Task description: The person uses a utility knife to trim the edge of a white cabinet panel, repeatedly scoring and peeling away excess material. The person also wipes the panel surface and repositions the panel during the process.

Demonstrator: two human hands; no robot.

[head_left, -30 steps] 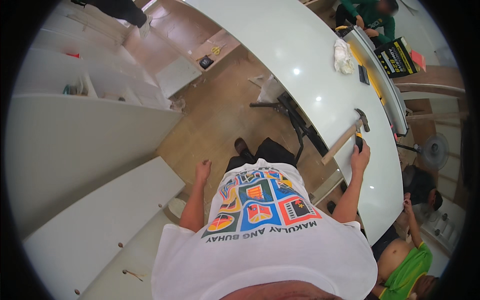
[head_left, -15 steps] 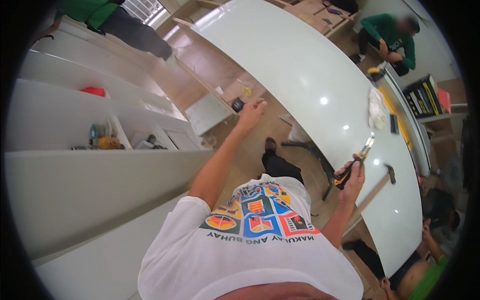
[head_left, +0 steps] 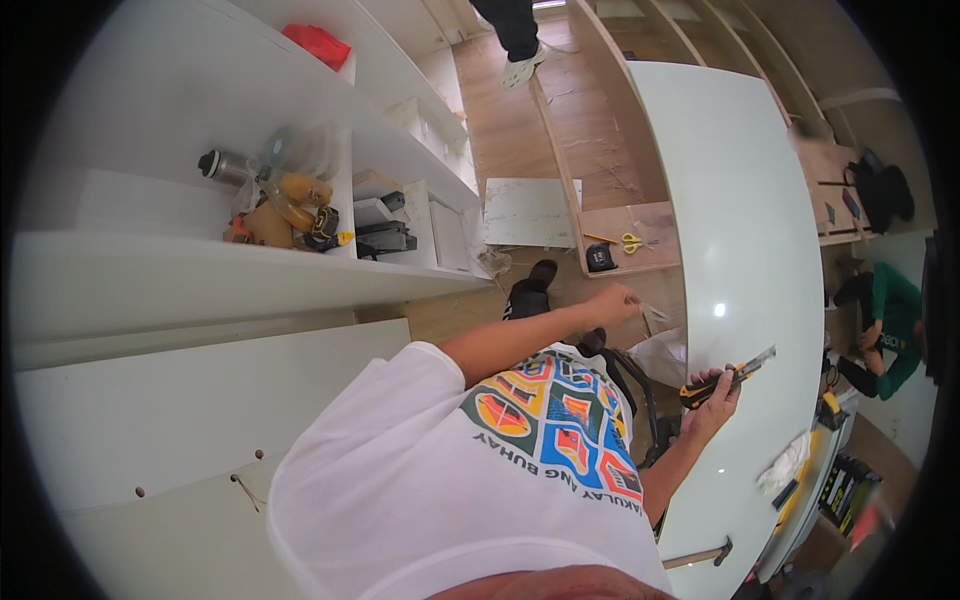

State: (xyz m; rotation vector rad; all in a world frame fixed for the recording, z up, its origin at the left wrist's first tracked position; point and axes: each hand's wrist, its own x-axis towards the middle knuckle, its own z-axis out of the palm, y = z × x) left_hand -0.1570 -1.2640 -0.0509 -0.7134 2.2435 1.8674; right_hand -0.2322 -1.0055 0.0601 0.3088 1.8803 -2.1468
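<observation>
My right hand [head_left: 715, 405] is closed around a black-and-orange utility knife [head_left: 700, 392], its blade pointing up-right over the glossy white curved board [head_left: 735, 200]. My left hand [head_left: 615, 302] is stretched forward beside that board's left edge, fingers loosely bent with nothing clearly in them. Just beyond it a wooden ledge [head_left: 650, 262] holds a black tape measure [head_left: 600, 257], yellow scissors [head_left: 632, 242] and an orange pencil-like stick [head_left: 600, 238]. A hammer [head_left: 700, 557] and white cloth [head_left: 785, 465] lie on the board nearer me.
White shelving [head_left: 130, 260] at left holds power tools [head_left: 300, 210], a steel bottle [head_left: 225, 165] and a red bag [head_left: 315, 45]. A crouching person in green [head_left: 890, 330] is at right; another person's leg [head_left: 510, 30] is ahead. A loose panel [head_left: 525, 210] lies on the floor.
My view has swung left toward the shelving. My right hand has lifted the knife away from beside the hammer. My left hand has risen from my side and reached forward.
</observation>
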